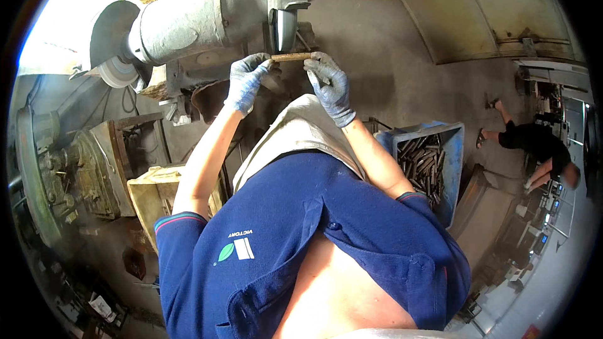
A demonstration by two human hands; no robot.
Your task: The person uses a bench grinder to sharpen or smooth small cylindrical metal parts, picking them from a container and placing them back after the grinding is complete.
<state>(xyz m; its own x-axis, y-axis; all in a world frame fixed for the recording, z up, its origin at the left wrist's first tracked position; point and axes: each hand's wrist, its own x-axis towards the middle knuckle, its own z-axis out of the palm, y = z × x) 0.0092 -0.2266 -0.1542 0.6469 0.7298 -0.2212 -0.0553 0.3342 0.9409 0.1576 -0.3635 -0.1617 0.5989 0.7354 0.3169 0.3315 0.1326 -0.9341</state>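
Observation:
A slim brownish metal bar lies crosswise between my two gloved hands, in front of the grinding wheel of a large grey bench grinder. My left hand pinches the bar's left end, and my right hand pinches its right end. Both gloves are blue and grey, dirty at the fingertips. Whether the bar touches the wheel I cannot tell. At the grinder's far left end, a second, pale wheel shows under its guard.
A blue crate full of similar dark metal pieces stands at my right. To my left is a yellowish box, with a greenish machine beyond. Another person in dark clothes is far off at the right.

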